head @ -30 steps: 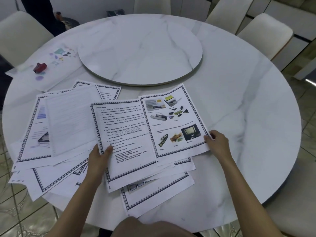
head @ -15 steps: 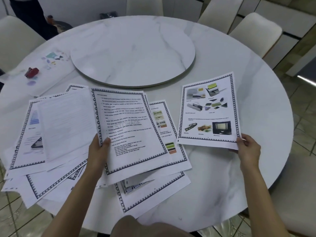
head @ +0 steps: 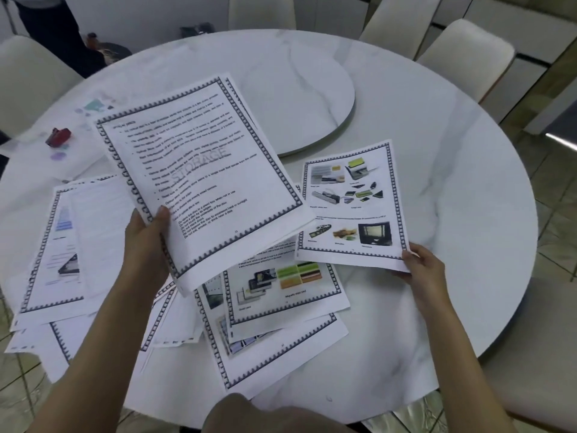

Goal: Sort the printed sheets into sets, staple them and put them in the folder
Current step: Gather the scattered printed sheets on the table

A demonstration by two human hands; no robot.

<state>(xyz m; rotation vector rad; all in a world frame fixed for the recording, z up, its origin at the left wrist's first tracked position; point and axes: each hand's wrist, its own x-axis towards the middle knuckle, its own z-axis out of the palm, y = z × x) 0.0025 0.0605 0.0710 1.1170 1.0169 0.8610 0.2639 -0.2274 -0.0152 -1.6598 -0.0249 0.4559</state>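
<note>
Looks like the sorting step: left hand [head: 146, 242] is gripping the STORAGE text page [head: 203, 179], right hand [head: 422, 267] is pinching the photo page [head: 352, 207] by its corner, probably pairing them next.

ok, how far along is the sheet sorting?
Early. Done: nothing visibly stapled or filed. In hand: left hand grips a text sheet, right hand pinches a picture sheet by its corner. Left: the loose sheets spread on the table need sorting; the red stapler lies untouched at far left.
</note>
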